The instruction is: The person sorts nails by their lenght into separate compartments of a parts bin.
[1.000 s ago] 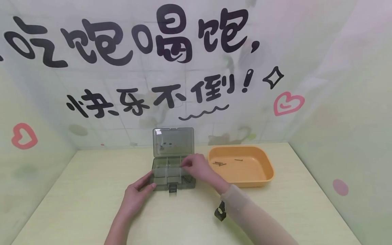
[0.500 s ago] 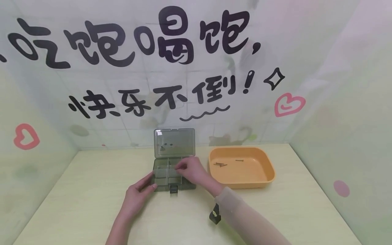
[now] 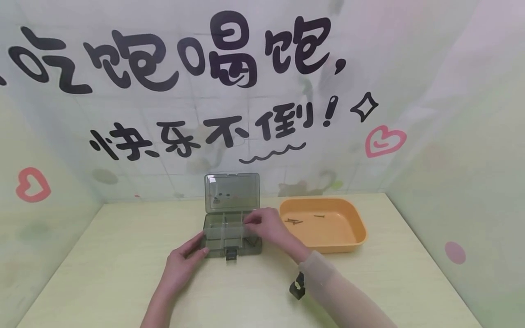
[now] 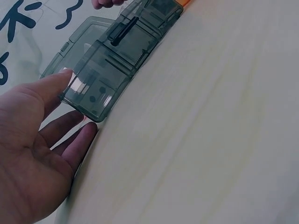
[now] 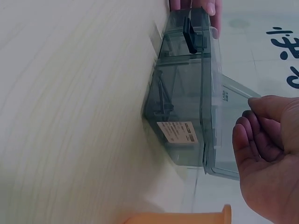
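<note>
A grey see-through compartment box [image 3: 213, 251] stands on the table with its lid [image 3: 242, 193] raised. My left hand [image 3: 180, 264] holds the box's left end, thumb at the front corner and fingers along the side. Over the right-hand compartments hovers my right hand [image 3: 268, 225], thumb and index fingertips together and the other fingers curled. I cannot tell whether something small sits between those fingertips. Screws [image 5: 162, 98] show through the wall of the front right compartment. A black latch [image 3: 231, 253] hangs at the box's front.
Right of the box stands an orange tray [image 3: 328, 248] with several screws [image 3: 292, 222] lying in it. A wall [image 3: 164, 105] with black lettering rises behind. Beside the right sleeve, a black piece [image 3: 298, 287] shows above the pale table [image 3: 229, 296].
My right hand has moved left over the middle compartments, then back right to the right-hand ones. The left hand and the box stay as they were.
</note>
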Tool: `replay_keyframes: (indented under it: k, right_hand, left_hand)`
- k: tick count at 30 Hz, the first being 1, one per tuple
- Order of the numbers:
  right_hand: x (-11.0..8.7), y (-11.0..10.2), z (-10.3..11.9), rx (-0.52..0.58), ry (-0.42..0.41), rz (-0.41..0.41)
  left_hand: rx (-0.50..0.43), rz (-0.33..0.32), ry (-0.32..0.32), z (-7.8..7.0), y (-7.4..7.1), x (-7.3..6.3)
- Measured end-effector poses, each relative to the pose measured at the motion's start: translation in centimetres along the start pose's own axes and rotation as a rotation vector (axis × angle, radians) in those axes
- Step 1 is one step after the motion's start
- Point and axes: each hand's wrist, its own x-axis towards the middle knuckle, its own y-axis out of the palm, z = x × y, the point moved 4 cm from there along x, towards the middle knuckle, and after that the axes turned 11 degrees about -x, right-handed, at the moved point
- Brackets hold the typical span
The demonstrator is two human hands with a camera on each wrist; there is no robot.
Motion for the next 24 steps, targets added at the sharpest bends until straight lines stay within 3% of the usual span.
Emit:
replay_keyframes:
  k: [5, 14, 17, 24]
  right_hand:
    - [-0.4, -0.7, -1.1, 0.038, 0.018, -0.016]
    - [-1.5, -4.9, -4.7, 0.13, 0.202, -0.111]
    - [-1.9, -6.3, -6.1, 0.168, 0.229, -0.137]
    - [-3.1, -9.5, -9.3, 0.108, 0.259, -0.209]
  left_hand:
    - [0.002, 0.001, 0.0, 0.1, -0.1, 0.0]
    - [-0.007, 0.002, 0.005, 0.1, -0.1, -0.1]
    - [-0.006, 0.002, 0.003, 0.1, -0.1, -0.1]
    - [-0.006, 0.009, 0.002, 0.1, 0.0, -0.1]
